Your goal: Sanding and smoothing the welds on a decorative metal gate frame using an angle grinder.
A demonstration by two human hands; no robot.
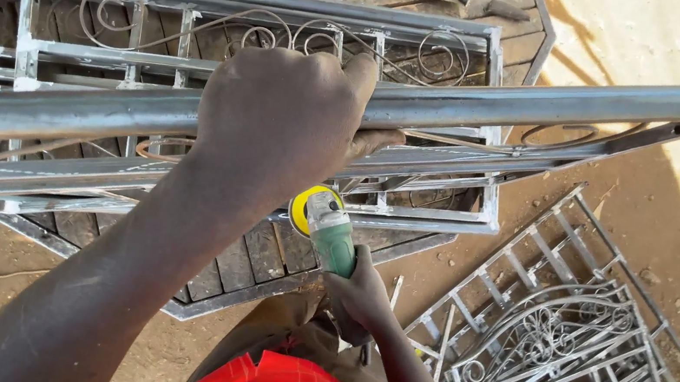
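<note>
1. Where the left hand (284, 114) wraps over the long steel tube (544, 104), its fingers curl round the far side, pressed together, thumb tucked under. Full clamp.
2. Right hand (357, 294) is closed round the green body of the angle grinder (326, 229); fingers mostly hidden, so can't tell the exact finger spread.
3. Yellow disc guard (303, 208) sits just below the tube, near the left wrist.
4. Handling, my read: tube is rigid and heavy, probably slick bare metal with rough welds. Best held mid-span, as now.
5. Looks: grey, dull sheen, runs across the whole view, part of a frame tilted above the scrollwork grille (247, 30) lying on the dark plank platform (261, 255).
6. More grilles (555, 351) lie on the dirt to the right.
</note>
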